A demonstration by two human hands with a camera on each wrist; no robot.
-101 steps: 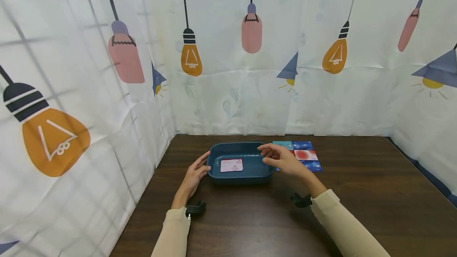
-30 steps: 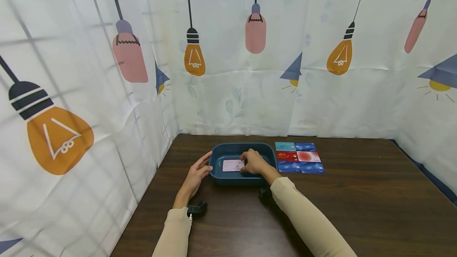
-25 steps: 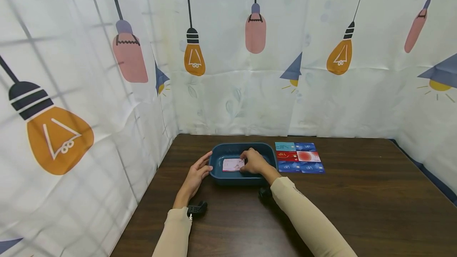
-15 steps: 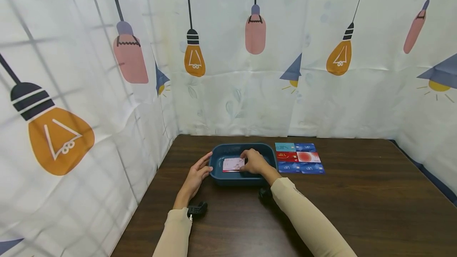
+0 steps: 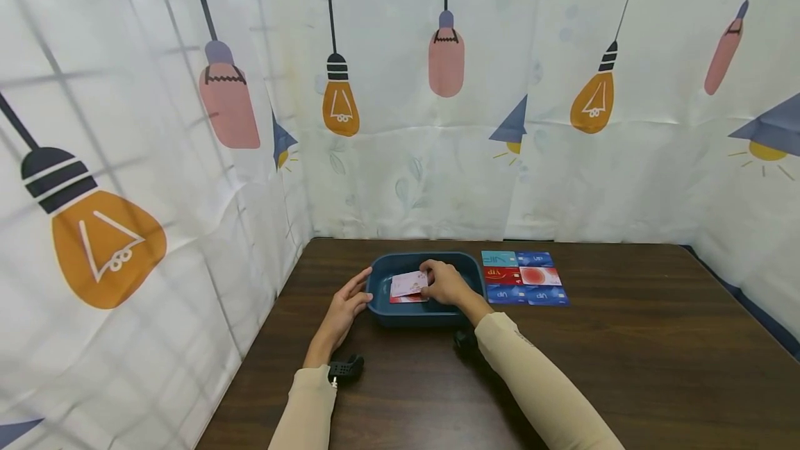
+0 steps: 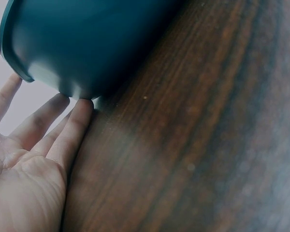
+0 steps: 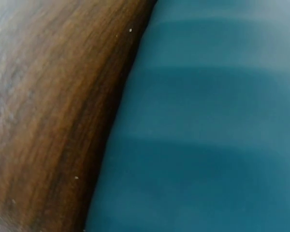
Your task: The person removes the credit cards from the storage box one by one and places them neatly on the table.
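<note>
A blue plastic tray [image 5: 412,319] stands toward the back of the table in the head view. Inside it, my right hand [image 5: 446,285] pinches the right end of a pale pink card [image 5: 406,283] with small printed figures. That card is tilted, and a red card [image 5: 406,299] shows beneath its front edge. My left hand [image 5: 339,311] touches the tray's left end with extended fingers. The left wrist view shows these fingertips [image 6: 82,107] against the tray wall [image 6: 96,38]. In the right wrist view only the tray's outer side [image 7: 198,106] and wood appear; the hand is out of sight.
Right of the tray, several cards lie in a neat block of two columns, among them a teal card [image 5: 498,258], a red VIP card [image 5: 502,275] and a blue card [image 5: 546,295]. The dark wooden table [image 5: 400,387] meets a lamp-print curtain [image 5: 400,193] behind.
My right hand has come from above the tray's right side down to the pale pink card. The card has since risen and tilted, uncovering more red card below. The left hand stays put.
</note>
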